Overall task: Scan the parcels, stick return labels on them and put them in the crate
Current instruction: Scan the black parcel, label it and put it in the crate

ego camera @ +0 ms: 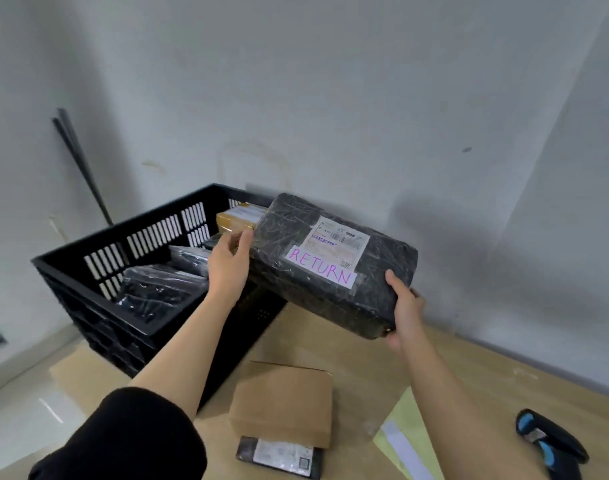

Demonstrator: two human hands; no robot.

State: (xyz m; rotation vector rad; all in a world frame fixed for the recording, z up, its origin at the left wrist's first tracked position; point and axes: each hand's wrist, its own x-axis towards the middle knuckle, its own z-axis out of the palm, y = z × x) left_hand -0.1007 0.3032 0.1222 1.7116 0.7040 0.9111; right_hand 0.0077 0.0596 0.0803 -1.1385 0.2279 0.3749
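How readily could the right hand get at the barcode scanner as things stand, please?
Probably not yet: the right hand grips the black parcel together with the left hand. The scanner itself lies uncovered on the table, near that arm.

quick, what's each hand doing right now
Left hand: holds the black parcel by its left end.
Right hand: grips the same parcel's near corner.

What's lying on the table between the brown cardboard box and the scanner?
In the head view, a pale yellow sheet with a white strip lies between the cardboard box and the scanner.
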